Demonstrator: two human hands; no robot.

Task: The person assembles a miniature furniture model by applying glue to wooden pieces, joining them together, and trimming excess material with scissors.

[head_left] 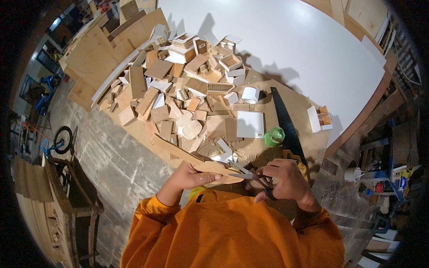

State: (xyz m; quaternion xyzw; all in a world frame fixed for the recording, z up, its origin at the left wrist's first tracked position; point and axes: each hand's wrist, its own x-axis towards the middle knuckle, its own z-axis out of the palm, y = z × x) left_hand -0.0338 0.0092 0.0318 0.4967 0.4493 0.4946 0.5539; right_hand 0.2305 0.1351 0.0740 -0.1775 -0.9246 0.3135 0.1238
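Note:
My left hand is closed on a long, thin, pale wooden strip, thumb on top, just in front of my body. The strip runs from the far left down toward my right hand. In my right hand is a pair of scissors, fingers wrapped round its dark handles. Its blades are apart and reach to the strip's right end; whether they bite into it I cannot tell. Beyond my hands lies a heap of wooden offcuts, with a rounded wooden piece near its front edge.
A handsaw lies right of the heap, by a green bottle and a small open wooden box. A large white panel covers the far side. Plywood sheets stand at left; a wooden frame stands on the grey floor.

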